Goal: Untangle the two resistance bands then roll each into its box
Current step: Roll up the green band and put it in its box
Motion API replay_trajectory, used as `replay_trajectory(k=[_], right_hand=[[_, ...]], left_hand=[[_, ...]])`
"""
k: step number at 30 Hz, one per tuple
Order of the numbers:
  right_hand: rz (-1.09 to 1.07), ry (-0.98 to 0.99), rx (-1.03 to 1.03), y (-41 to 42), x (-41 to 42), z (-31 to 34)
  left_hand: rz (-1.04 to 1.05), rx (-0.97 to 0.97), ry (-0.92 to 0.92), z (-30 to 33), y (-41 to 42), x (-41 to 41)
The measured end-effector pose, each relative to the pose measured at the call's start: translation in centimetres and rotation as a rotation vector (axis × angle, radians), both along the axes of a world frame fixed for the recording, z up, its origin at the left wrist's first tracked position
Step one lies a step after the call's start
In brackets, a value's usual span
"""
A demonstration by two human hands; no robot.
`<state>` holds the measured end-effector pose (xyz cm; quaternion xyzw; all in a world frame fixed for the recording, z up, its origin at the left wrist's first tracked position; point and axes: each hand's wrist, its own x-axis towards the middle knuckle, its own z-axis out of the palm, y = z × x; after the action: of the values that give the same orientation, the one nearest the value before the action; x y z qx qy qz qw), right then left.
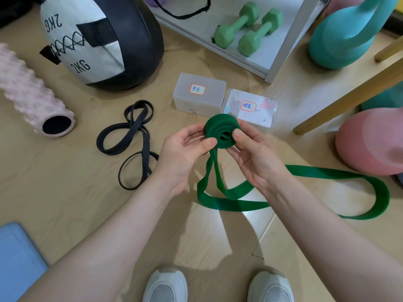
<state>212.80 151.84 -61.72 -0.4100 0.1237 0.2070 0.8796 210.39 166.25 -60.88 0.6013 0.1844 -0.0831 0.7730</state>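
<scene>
Both hands hold a partly rolled green band (220,130) above the floor (65,203). The left hand (185,153) pinches the coil's left side, thumb on its near face; the right hand (255,153) grips the right side, thumb pressed beside the coil's centre. The unrolled remainder hangs down and loops across the floor to the right. The black band (130,136) lies uncoiled in loose loops on the floor, left of the hands and apart from the green one. Two translucent boxes sit closed just beyond the coil: the left box (199,94) bears a red-bordered label reading "黑色", the right box (250,110) one reading "绿色". A black-and-white ball (98,40) at upper left is printed "2KG" twice.
</scene>
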Motion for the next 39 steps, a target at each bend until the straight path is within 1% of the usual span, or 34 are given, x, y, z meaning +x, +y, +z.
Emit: replay_trajectory(k=[4, 9, 12, 14, 16, 17, 20, 22, 23, 25, 27, 30, 32, 33, 35, 37, 39], right_hand=[[-0.056, 0.058, 0.145, 0.6, -0.5, 0.1], [-0.054, 0.026, 0.247, 1.3, -0.3, 0.3], [-0.068, 0.035, 0.307, 1.7, -0.3, 0.5], [-0.075, 0.061, 0.296, 1.8, -0.3, 0.4], [-0.021, 0.077, 0.180, 1.8, -0.2, 0.1], [0.043, 0.077, 0.065, 1.6, -0.1, -0.2], [0.319, 0.070, -0.401, 0.5, 0.1, -1.3], [0.441, 0.012, -0.691, -0.4, 0.3, -1.4], [0.475, -0.072, -0.821, -0.7, 0.5, -1.2], [0.590, -0.329, -1.068, -0.9, 1.0, -0.5], [0.734, -0.535, -1.213, -0.6, 1.3, 0.0], [0.842, -0.666, -1.286, 0.2, 1.1, -0.2], [0.881, -0.764, -1.391, 0.5, 0.9, -0.5], [0.884, -0.782, -1.410, 0.5, 0.9, -0.6], [0.839, -0.740, -1.349, 0.3, 1.0, -0.6], [0.766, -0.672, -1.248, -0.1, 1.2, -0.3], [0.689, -0.632, -1.173, -0.7, 1.3, -0.1]], left_hand=[[0.018, -0.014, -0.025, -0.1, -0.7, -0.3], [0.056, -0.111, -0.020, 0.2, -0.9, -0.2], [0.062, -0.102, -0.025, 0.7, -0.8, 0.2], [0.045, -0.076, -0.014, 0.7, -0.3, 0.4], [0.009, -0.006, 0.016, 0.6, 0.4, 0.4], [-0.002, 0.046, 0.038, 0.5, 0.7, 0.4], [-0.069, 0.289, 0.067, -0.2, 1.8, 0.0], [-0.182, 0.492, 0.067, -0.5, 2.3, -0.1], [-0.257, 0.618, 0.072, -0.5, 2.5, -0.1], [-0.412, 0.879, 0.057, -0.6, 2.6, -0.3], [-0.519, 1.039, 0.003, -0.5, 2.4, -0.5], [-0.555, 1.069, -0.044, -0.5, 2.1, -0.6], [-0.574, 1.072, -0.051, -0.4, 2.1, -0.6], [-0.572, 1.061, -0.050, -0.4, 2.1, -0.6], [-0.522, 0.951, -0.042, -0.5, 2.2, -0.5], [-0.436, 0.772, -0.004, -0.5, 2.2, -0.4], [-0.365, 0.622, -0.006, -0.6, 2.4, -0.1]])
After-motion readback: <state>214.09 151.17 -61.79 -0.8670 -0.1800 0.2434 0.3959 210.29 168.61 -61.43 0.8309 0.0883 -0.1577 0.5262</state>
